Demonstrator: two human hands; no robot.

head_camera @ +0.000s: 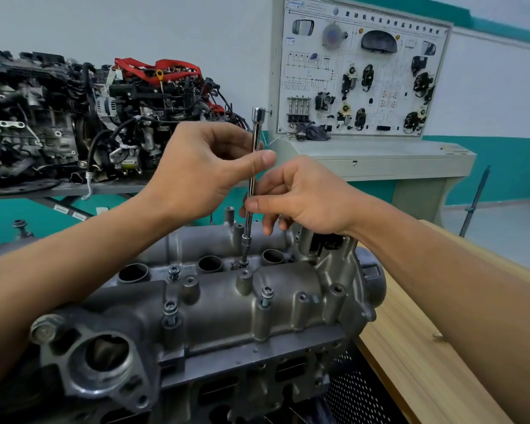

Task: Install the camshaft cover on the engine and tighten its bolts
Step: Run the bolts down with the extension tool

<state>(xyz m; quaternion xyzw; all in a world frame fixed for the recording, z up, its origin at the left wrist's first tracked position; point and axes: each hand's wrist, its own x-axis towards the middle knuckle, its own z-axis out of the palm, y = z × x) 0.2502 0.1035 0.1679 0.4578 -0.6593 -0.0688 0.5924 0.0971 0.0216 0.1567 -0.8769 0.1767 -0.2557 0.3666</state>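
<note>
The grey cast camshaft cover sits on the engine in front of me. A long chrome socket extension stands nearly upright, its lower socket end on a bolt in the cover's middle row. My left hand pinches the bar's upper part between thumb and fingers. Lower down, my right hand pinches the same bar. Three bolts stand raised out of the cover's near side.
A wooden bench runs along the right of the engine. Behind on the left another engine with red straps rests on a stand. A white training board on a beige console stands at the back right.
</note>
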